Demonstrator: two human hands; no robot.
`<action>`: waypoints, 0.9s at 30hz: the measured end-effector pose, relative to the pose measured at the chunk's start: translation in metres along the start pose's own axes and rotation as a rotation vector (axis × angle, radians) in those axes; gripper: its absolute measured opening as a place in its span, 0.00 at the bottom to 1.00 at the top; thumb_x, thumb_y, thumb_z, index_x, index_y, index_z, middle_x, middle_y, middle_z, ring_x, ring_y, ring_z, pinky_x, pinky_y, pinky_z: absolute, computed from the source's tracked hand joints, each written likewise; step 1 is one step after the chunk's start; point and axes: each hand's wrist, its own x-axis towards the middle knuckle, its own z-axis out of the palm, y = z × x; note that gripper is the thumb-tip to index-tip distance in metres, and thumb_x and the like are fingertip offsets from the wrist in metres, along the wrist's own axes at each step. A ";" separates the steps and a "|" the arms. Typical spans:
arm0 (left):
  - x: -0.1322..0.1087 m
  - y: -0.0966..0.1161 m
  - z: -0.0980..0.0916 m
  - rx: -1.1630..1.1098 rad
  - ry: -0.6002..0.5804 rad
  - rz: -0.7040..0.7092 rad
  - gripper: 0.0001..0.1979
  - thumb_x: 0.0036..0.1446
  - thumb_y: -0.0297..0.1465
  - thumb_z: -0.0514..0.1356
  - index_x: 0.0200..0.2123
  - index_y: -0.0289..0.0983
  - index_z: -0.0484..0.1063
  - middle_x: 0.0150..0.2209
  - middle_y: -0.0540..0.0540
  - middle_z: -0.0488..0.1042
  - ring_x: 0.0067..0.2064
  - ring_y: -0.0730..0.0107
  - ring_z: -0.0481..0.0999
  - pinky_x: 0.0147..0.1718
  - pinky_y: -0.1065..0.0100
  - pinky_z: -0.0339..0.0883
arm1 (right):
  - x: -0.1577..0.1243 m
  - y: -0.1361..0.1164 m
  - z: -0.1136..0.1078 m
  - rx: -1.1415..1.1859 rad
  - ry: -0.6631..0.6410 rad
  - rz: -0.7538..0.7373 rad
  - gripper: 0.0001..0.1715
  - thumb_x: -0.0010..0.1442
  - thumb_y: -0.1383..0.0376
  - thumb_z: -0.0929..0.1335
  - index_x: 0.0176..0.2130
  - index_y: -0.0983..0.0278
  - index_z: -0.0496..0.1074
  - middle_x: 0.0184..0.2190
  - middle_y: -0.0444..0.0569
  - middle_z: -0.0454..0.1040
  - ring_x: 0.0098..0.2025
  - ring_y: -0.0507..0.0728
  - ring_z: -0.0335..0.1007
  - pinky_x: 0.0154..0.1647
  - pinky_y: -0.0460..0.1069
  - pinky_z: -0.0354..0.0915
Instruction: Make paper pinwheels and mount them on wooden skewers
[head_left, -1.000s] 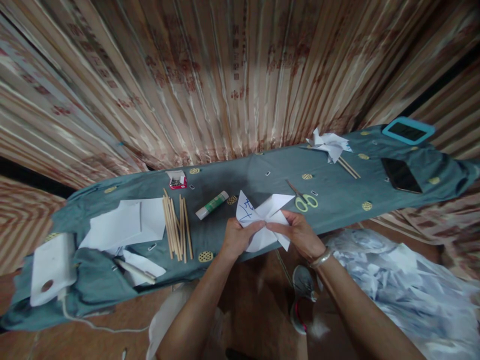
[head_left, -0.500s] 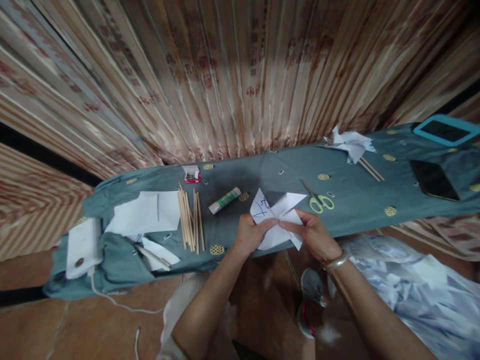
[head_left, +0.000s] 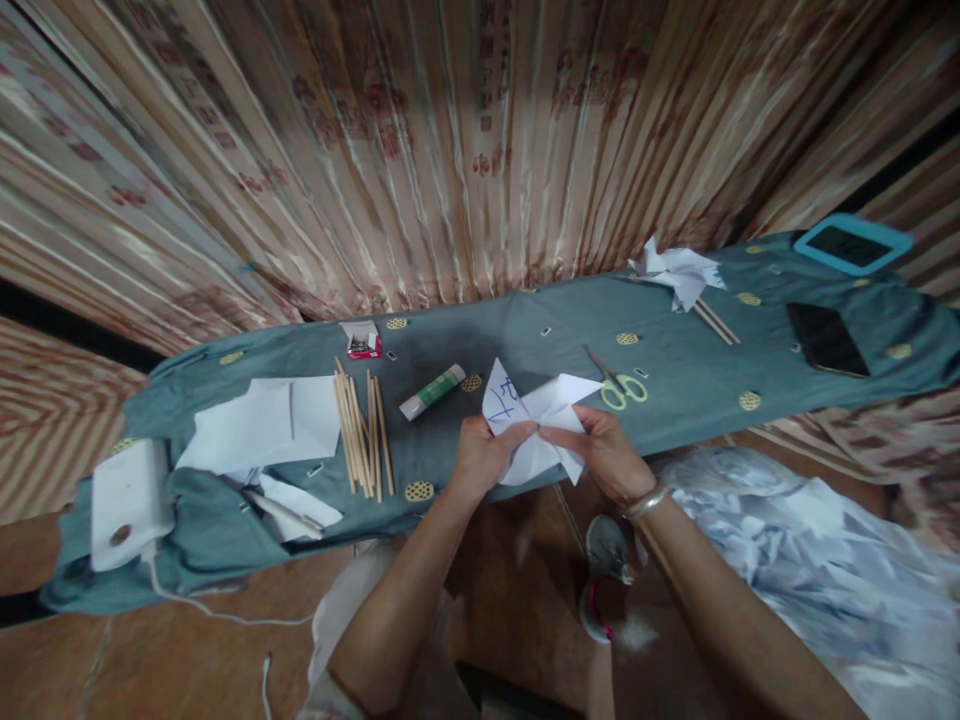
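Observation:
Both my hands pinch a white folded paper pinwheel (head_left: pixel 540 425) with blue writing on one flap, held just above the near edge of a bench covered in grey-blue cloth (head_left: pixel 517 340). My left hand (head_left: pixel 480 460) grips its centre from the left. My right hand (head_left: pixel 604 455), with a metal bangle at the wrist, grips it from the right. A glue stick (head_left: pixel 433 391) lies just beyond my left hand. Yellow-handled scissors (head_left: pixel 616 385) lie just beyond my right hand.
A bundle of wooden sticks (head_left: pixel 361 435) and loose white paper sheets (head_left: pixel 259 428) lie to the left, with a small red staple box (head_left: pixel 361 342) behind. A finished pinwheel (head_left: pixel 679 272), a black phone (head_left: pixel 827 339) and a blue-cased device (head_left: pixel 853 243) lie at right. A white block (head_left: pixel 129 500) sits far left.
My hands keep their grip on the pinwheel and work it slightly at its centre. The head view has shifted a little; nothing on the bench has moved.

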 end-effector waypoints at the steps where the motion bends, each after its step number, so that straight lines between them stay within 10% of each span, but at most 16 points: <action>1: 0.000 0.000 0.000 -0.006 -0.003 0.001 0.13 0.29 0.36 0.73 0.18 0.34 0.76 0.22 0.47 0.78 0.23 0.70 0.73 0.23 0.71 0.66 | 0.000 0.000 0.000 0.001 0.001 -0.002 0.18 0.34 0.59 0.79 0.27 0.62 0.78 0.23 0.43 0.79 0.22 0.54 0.71 0.24 0.48 0.67; 27: -0.003 -0.004 -0.001 -0.202 -0.086 -0.124 0.17 0.25 0.33 0.75 0.23 0.32 0.78 0.24 0.48 0.78 0.24 0.73 0.73 0.28 0.70 0.67 | 0.000 -0.001 -0.002 -0.010 -0.062 0.048 0.17 0.36 0.59 0.79 0.27 0.64 0.78 0.23 0.43 0.78 0.22 0.52 0.70 0.23 0.46 0.65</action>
